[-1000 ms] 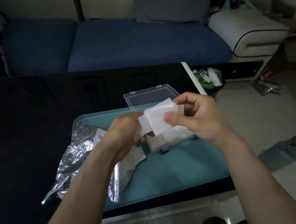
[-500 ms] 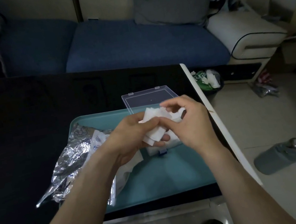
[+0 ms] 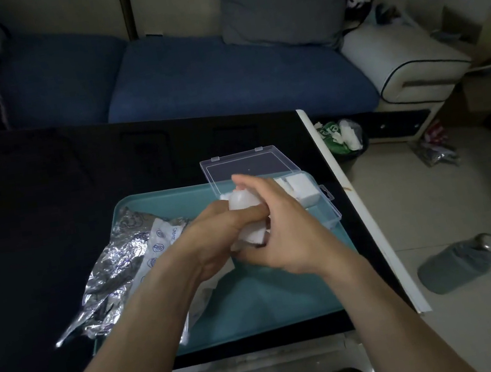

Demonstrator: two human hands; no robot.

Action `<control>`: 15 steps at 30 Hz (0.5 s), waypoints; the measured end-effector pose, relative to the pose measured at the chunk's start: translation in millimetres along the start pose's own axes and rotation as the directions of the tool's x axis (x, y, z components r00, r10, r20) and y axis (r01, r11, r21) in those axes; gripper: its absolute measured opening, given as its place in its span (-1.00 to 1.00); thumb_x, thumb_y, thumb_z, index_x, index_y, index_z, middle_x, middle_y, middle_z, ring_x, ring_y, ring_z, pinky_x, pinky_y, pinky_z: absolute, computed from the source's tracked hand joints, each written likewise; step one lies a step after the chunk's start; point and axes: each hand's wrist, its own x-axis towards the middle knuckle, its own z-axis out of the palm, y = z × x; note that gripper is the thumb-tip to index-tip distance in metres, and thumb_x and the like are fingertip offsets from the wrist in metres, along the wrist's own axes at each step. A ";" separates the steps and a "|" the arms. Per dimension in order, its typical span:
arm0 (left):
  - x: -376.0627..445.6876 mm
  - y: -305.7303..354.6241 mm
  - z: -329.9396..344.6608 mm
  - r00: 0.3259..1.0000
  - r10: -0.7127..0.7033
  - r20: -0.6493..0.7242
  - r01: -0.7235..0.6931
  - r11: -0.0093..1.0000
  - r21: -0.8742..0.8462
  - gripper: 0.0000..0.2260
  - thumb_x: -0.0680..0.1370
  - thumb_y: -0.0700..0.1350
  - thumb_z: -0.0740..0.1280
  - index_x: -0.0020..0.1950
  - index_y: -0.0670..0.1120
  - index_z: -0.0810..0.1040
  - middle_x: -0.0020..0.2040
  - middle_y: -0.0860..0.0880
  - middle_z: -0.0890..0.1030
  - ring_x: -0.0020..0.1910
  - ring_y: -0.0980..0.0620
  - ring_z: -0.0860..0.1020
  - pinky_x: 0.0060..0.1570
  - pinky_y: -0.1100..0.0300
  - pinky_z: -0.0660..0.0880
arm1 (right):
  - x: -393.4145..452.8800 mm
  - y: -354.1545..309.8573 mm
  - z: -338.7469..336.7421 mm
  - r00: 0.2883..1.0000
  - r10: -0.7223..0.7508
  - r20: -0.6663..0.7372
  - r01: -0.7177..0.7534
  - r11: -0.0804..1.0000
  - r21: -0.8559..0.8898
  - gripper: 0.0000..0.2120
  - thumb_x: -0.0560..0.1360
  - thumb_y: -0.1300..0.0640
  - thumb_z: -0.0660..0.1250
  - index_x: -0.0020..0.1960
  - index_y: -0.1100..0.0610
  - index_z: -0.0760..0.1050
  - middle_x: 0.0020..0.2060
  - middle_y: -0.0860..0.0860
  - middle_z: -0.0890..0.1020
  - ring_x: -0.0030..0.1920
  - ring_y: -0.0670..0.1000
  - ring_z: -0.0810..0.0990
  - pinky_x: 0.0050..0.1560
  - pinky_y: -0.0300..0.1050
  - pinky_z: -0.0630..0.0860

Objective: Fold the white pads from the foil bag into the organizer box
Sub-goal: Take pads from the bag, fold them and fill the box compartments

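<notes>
Step in hand: the person is folding one white pad [image 3: 247, 217] between both hands, above the teal tray [image 3: 255, 305] and just in front of the organizer box [image 3: 330, 209].
Left hand: the left hand [image 3: 214, 238] is gripping the pad, fingers curled round its near side.
Right hand: the right hand [image 3: 279, 231] is wrapping over the pad from the right, fingers curled on it and squeezing it small.
Where the pad is: it is being held in the air between the two hands, mostly hidden by them; how many folds it has I cannot tell.
Next move, as I judge it: the pad is looking compact enough, so the right hand is likely needing to carry it back to a free compartment and press it down flat so it is not springing open.
Organizer box: it is sitting on the far right of the tray with its clear lid [image 3: 247, 166] lying open behind; folded pads [image 3: 300, 188] are already filling the far right compartment; the other compartments are hidden by the hands.
Foil bag: the foil bag [image 3: 113, 269] is lying crumpled and torn open across the tray's left edge and the dark tabletop [image 3: 35, 217]; something white is showing at its mouth under the left forearm, though I cannot tell how many pads are remaining.
</notes>
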 end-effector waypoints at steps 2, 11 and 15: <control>-1.5 0.8 -0.1 1.000 -0.022 0.017 0.023 0.999 -0.048 -0.80 0.53 -0.23 0.40 0.12 -0.27 0.57 -0.13 -0.19 0.65 -0.17 -0.11 0.63 -0.32 0.15 0.54 | -0.5 0.9 2.1 1.000 0.017 -0.016 -0.016 1.000 0.012 0.03 0.23 0.12 0.68 0.54 -0.13 0.19 0.34 -0.14 0.37 0.34 -0.03 0.45 0.28 0.05 0.53; 1.6 -2.2 1.6 0.974 -0.145 0.173 0.175 0.969 -0.174 -0.83 0.41 -0.26 0.37 -0.02 -0.20 0.50 -0.21 -0.16 0.48 -0.27 -0.02 0.52 -0.31 0.15 0.50 | -1.8 -1.3 -1.4 0.993 0.032 0.116 -0.027 0.999 -0.043 0.19 0.18 0.19 0.70 0.58 -0.24 0.07 0.31 -0.36 0.42 0.20 -0.09 0.57 0.19 -0.04 0.58; 1.9 -4.4 2.8 0.987 -0.123 0.108 0.134 0.985 -0.105 -0.90 0.52 -0.26 0.33 0.02 -0.17 0.56 -0.18 -0.13 0.62 -0.21 -0.02 0.61 -0.33 0.19 0.52 | -1.3 0.7 -3.2 0.998 -0.005 0.065 0.009 0.998 -0.069 -0.17 0.24 0.24 0.62 0.43 -0.08 0.41 0.21 -0.18 0.56 0.19 -0.10 0.56 0.17 0.00 0.58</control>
